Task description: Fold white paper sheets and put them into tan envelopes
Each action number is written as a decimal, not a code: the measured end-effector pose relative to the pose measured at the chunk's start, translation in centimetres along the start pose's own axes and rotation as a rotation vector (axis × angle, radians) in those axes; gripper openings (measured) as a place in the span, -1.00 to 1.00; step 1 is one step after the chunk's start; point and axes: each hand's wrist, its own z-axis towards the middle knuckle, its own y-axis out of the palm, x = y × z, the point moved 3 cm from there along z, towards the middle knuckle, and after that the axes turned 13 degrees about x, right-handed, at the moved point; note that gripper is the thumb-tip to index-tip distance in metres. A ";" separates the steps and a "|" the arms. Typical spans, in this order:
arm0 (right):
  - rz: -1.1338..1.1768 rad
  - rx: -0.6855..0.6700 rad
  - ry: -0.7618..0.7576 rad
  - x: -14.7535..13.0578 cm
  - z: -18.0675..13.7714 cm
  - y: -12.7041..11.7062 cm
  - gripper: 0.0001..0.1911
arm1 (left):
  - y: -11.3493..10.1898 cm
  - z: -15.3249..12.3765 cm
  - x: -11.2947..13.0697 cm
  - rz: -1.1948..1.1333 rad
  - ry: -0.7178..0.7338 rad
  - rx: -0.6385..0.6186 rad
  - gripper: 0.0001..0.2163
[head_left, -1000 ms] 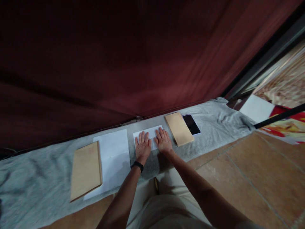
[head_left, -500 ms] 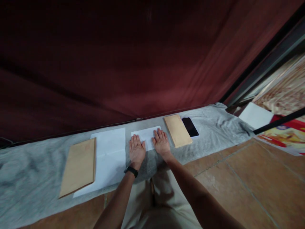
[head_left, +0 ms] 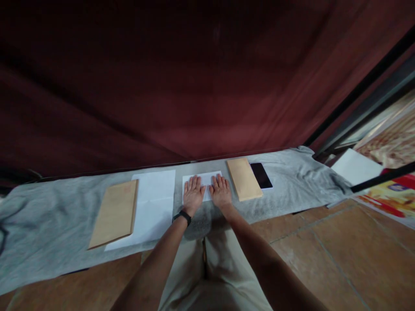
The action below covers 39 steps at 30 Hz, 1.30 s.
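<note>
My left hand [head_left: 193, 194] and my right hand [head_left: 221, 190] lie flat, fingers stretched out, side by side on a small folded white paper [head_left: 203, 180]. The paper rests on a grey cloth [head_left: 55, 216] spread over the floor. A black band sits on my left wrist. Just right of my right hand lies a brown envelope [head_left: 244, 178], and beside that a dark phone [head_left: 261, 175]. To the left of my left hand lies a large white sheet [head_left: 152, 203], with another brown envelope [head_left: 114, 213] partly over its left side.
A dark red curtain [head_left: 181, 86] hangs right behind the cloth. Brown floor tiles [head_left: 340, 255] spread to the right. At the far right lie a white sheet [head_left: 355, 166], a colourful printed mat [head_left: 392, 192] and a black bar [head_left: 382, 177]. My legs in light trousers are below.
Both hands stay flat on the folded paper. My left hand slid out to the paper's left edge and came back beside the right hand. The view shifted slightly.
</note>
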 end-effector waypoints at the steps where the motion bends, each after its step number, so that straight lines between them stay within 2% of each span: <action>1: 0.000 -0.009 0.004 0.0 0.1 0.0 -0.44 | 0.0 -0.2 -0.2 0.008 -0.004 0.001 -0.46; 7: 0.019 -0.080 0.032 -1.0 1.9 -0.2 -0.47 | 0.0 -0.7 -0.5 0.038 -0.005 -0.013 -0.46; 11: 0.094 -0.115 -0.106 -2.6 2.7 0.2 -0.49 | 0.0 -0.6 -0.5 0.041 0.004 -0.030 -0.47; 13: 0.086 -0.125 -0.128 -2.7 2.5 0.5 -0.50 | 0.0 -0.7 -0.5 0.037 0.003 -0.032 -0.48; 18: 0.045 -0.113 -0.094 -1.6 1.7 0.7 -0.48 | 0.2 -0.3 -0.8 0.014 -0.007 -0.025 -0.48; 27: -0.007 -0.047 0.052 -0.6 0.6 -0.1 -0.40 | 0.6 1.6 -2.0 0.009 -0.037 0.005 -0.43; 32: -0.024 -0.057 0.078 -0.3 0.1 -0.4 -0.37 | 0.6 1.2 -2.5 0.041 -0.076 0.057 -0.42; 39: -0.027 0.006 0.055 -0.4 -0.2 -0.5 -0.38 | -0.2 -0.4 -2.4 0.047 -0.080 0.099 -0.43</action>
